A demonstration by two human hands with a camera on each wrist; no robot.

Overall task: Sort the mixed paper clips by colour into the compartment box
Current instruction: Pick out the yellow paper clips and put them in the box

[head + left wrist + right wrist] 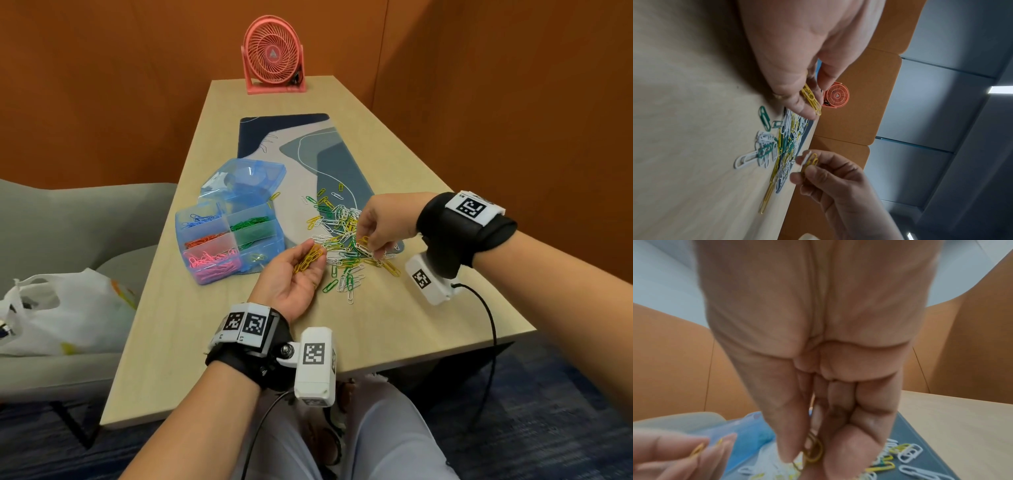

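A pile of yellow, green and white paper clips lies on the desk mat and spills onto the table. My left hand is palm up beside the pile, thumb and fingers curled on a bunch of yellow clips. My right hand hovers over the pile and pinches yellow clips at its fingertips. The blue compartment box stands open on the left, with blue, green, orange and pink clips in separate compartments and a few yellow clips in the front right one.
The box's clear blue lid is hinged up behind it. A patterned desk mat runs down the table, and a pink fan stands at the far end. A white plastic bag sits on a grey chair to the left.
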